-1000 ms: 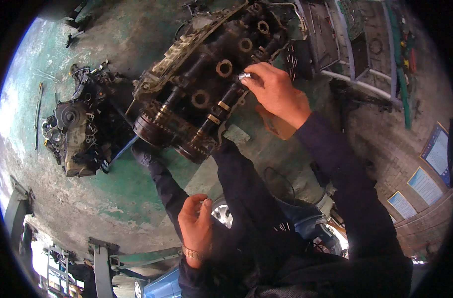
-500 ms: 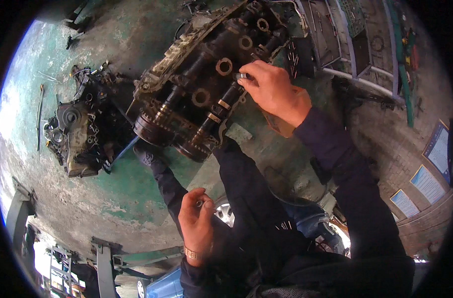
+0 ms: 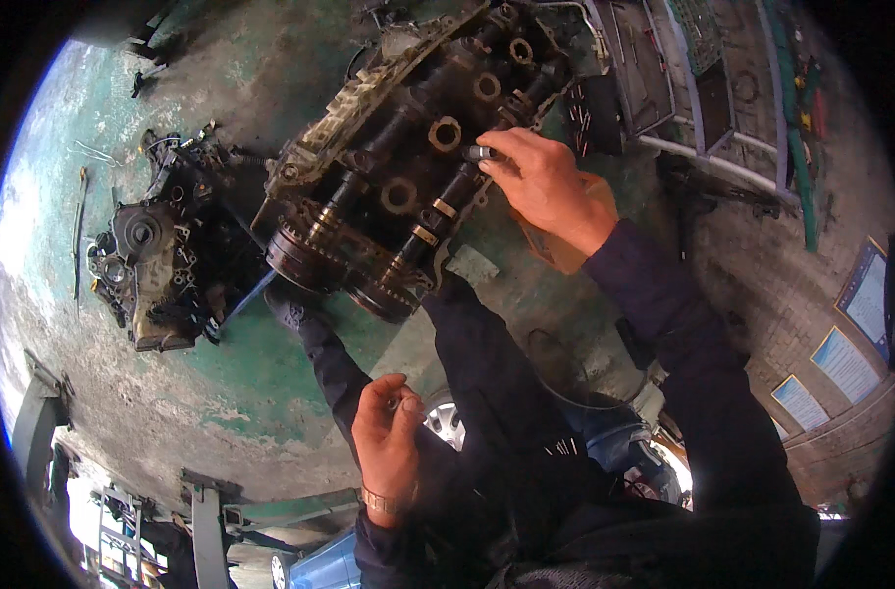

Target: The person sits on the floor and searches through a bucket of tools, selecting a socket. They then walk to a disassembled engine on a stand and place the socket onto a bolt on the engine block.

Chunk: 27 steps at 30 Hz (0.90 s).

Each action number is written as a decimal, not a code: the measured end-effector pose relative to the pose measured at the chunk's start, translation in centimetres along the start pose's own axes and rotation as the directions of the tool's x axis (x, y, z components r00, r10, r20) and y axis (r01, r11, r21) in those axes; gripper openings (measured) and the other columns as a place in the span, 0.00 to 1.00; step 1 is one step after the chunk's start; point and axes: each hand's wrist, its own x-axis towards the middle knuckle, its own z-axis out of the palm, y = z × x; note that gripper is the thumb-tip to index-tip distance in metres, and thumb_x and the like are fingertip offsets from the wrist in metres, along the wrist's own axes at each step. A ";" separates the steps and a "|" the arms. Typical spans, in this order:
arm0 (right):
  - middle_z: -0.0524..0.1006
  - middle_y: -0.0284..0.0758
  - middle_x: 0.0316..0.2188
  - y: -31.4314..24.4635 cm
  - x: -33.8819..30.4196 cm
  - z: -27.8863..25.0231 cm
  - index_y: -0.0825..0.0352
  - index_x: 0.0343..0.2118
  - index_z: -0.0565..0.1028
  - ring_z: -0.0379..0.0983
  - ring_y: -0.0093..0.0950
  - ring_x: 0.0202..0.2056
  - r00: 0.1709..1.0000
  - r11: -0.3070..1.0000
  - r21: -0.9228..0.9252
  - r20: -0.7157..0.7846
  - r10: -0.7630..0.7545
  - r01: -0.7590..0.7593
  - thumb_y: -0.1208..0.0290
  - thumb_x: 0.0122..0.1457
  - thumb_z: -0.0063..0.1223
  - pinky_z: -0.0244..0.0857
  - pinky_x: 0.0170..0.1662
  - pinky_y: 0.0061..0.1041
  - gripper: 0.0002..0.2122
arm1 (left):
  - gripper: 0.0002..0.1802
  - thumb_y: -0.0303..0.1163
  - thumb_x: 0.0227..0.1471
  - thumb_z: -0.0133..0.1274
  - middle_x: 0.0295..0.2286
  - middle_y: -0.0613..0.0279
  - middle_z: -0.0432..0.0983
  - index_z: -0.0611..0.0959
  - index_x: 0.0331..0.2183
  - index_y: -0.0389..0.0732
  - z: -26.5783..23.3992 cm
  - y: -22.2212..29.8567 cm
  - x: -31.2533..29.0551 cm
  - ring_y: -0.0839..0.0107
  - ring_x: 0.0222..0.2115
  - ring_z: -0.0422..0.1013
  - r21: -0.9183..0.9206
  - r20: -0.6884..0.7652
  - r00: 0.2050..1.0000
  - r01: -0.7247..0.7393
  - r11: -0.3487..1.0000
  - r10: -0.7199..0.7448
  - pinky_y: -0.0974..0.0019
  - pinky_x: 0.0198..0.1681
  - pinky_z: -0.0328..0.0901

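A cylinder head with dark, oily camshafts and round sprockets lies ahead of me. Over its right-hand camshaft, my right hand pinches a small dark metal piece with a shiny band between thumb and fingertips. I cannot tell whether that piece touches the camshaft. Low in the view, well away from the head, my left hand is closed. A small round metal bit shows between its thumb and curled fingers, too little visible to name.
Left on the green floor sits a greasy engine block. An orange-brown box is behind my right hand. Slim metal parts lie on a dark mat. A metal rack stands at right; a blue car shows below.
My right hand has shifted slightly right and down, and the metal piece in its fingers sits at a slightly different angle. My left hand stays where it was.
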 end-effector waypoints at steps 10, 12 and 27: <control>0.75 0.40 0.18 -0.3 1.0 -0.1 0.65 0.23 0.75 0.73 0.42 0.23 0.993 0.982 -0.152 0.025 0.117 -0.111 0.58 0.53 0.61 0.65 0.26 0.38 0.14 | 0.13 0.24 0.57 0.51 0.29 0.63 0.72 0.74 0.45 0.33 -0.2 -0.4 0.3 0.75 0.30 0.70 0.007 0.003 0.999 -0.038 0.999 0.038 0.73 0.33 0.67; 0.74 0.41 0.18 -0.4 1.3 -0.3 0.66 0.22 0.75 0.73 0.43 0.22 0.986 0.970 -0.203 0.070 0.149 -0.133 0.58 0.54 0.60 0.65 0.25 0.39 0.15 | 0.13 0.24 0.57 0.51 0.29 0.63 0.72 0.74 0.45 0.32 -0.1 -0.4 0.3 0.75 0.30 0.70 0.030 0.001 0.999 -0.039 0.999 0.039 0.72 0.33 0.67; 0.76 0.42 0.27 -1.1 1.4 0.4 0.68 0.34 0.77 0.73 0.38 0.26 0.998 0.997 -0.060 0.033 0.054 -0.052 0.69 0.54 0.60 0.65 0.30 0.32 0.09 | 0.13 0.23 0.56 0.52 0.31 0.67 0.72 0.75 0.44 0.33 0.8 -0.8 -0.1 0.80 0.30 0.68 0.032 -0.022 1.000 0.008 0.999 -0.008 0.76 0.35 0.64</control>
